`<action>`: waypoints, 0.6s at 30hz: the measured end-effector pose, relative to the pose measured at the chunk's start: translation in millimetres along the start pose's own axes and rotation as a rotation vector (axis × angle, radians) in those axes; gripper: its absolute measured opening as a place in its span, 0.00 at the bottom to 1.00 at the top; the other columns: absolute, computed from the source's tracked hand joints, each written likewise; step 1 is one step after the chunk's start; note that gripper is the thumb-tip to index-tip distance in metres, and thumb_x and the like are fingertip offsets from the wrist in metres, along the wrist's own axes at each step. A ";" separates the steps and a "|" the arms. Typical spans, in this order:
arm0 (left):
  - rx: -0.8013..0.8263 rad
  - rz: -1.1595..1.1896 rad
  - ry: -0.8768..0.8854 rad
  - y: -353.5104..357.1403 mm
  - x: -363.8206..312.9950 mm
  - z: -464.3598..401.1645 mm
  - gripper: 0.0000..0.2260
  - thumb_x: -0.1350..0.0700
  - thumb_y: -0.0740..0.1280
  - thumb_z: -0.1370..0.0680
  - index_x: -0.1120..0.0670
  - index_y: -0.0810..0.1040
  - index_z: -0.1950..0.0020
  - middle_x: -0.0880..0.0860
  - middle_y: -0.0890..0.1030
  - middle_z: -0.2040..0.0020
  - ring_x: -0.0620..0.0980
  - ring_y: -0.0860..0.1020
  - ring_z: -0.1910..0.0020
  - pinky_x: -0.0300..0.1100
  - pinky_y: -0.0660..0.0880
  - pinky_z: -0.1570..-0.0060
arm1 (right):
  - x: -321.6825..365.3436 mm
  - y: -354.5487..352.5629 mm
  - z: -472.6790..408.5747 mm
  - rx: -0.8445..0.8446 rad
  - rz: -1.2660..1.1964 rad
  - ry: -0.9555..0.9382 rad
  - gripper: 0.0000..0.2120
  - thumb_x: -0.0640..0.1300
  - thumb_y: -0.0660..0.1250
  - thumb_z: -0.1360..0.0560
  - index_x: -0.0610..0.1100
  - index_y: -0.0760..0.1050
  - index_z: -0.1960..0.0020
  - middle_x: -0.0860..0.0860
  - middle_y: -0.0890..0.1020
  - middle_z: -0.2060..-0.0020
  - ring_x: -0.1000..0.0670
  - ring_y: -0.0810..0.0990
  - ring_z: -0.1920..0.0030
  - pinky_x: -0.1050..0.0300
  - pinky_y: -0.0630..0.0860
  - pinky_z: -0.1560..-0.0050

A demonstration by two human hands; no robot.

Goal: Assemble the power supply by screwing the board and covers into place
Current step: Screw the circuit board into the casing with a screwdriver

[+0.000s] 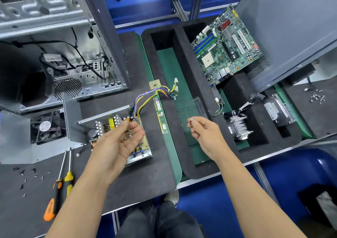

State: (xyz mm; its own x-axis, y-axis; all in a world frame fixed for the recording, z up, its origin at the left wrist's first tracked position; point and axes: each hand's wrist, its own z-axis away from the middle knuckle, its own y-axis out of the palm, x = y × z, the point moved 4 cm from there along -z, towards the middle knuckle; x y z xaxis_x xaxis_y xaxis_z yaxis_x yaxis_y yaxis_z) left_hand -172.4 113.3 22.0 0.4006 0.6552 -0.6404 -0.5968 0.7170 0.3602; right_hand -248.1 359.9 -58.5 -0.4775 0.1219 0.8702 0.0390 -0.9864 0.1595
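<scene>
Head view showed the open power supply (116, 133) lying on the dark mat (145, 174), its board exposed and its wire bundle (151, 95) trailing toward the foam tray (182, 59). Above it the left hand (124, 141) was cupped palm-up, fingers relaxed, cradling several screws (129, 133). Over the tray, the right hand (202, 130) pinched a single screw (191, 119) between thumb and forefinger. Two screwdrivers (62, 179) lay near the mat's left edge, beside scattered loose screws (27, 175).
</scene>
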 end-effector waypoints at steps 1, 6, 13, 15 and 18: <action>0.018 -0.015 -0.010 3.0 -0.3 -0.2 0.12 0.56 0.65 0.19 0.66 0.80 0.50 0.59 0.85 0.58 0.53 0.86 0.58 0.38 0.82 0.61 | 2.7 4.7 4.3 0.041 -0.014 -0.005 0.10 0.37 0.65 0.20 0.45 0.84 0.54 0.50 0.82 0.61 0.54 0.74 0.62 0.63 0.71 0.63; 0.138 -0.198 -0.091 30.4 6.7 0.7 0.11 0.58 0.66 0.20 0.66 0.82 0.53 0.61 0.85 0.58 0.56 0.86 0.59 0.40 0.82 0.61 | 33.3 44.3 27.3 0.161 0.181 -0.210 0.07 0.37 0.70 0.24 0.48 0.83 0.55 0.54 0.84 0.61 0.57 0.78 0.62 0.66 0.74 0.59; 0.186 -0.377 -0.050 41.9 5.6 -1.6 0.08 0.65 0.69 0.22 0.61 0.85 0.60 0.59 0.85 0.62 0.48 0.84 0.64 0.35 0.81 0.62 | 64.2 80.7 48.9 0.142 0.646 -0.610 0.04 0.36 0.74 0.28 0.44 0.83 0.56 0.54 0.80 0.62 0.58 0.74 0.64 0.69 0.69 0.60; 0.179 -0.402 -0.039 40.8 4.7 -1.8 0.12 0.66 0.69 0.23 0.59 0.86 0.64 0.58 0.85 0.63 0.47 0.84 0.66 0.35 0.80 0.64 | 66.7 84.2 50.1 0.154 0.755 -0.690 0.03 0.37 0.74 0.27 0.42 0.83 0.54 0.55 0.78 0.62 0.60 0.73 0.64 0.72 0.68 0.58; 0.117 -0.429 -0.010 35.5 1.7 -2.8 0.08 0.65 0.71 0.24 0.60 0.85 0.63 0.57 0.84 0.65 0.47 0.83 0.68 0.34 0.79 0.67 | 63.4 77.7 44.6 0.104 0.901 -0.761 0.03 0.37 0.72 0.26 0.41 0.83 0.52 0.51 0.81 0.59 0.54 0.77 0.56 0.65 0.71 0.51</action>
State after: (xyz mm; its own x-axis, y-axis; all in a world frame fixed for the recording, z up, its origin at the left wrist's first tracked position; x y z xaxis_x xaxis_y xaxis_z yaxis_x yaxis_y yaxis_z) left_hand -194.9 139.1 31.8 0.6020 0.2941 -0.7424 -0.2926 0.9463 0.1376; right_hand -236.2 295.8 29.9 0.4027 -0.5438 0.7362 0.1820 -0.7407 -0.6467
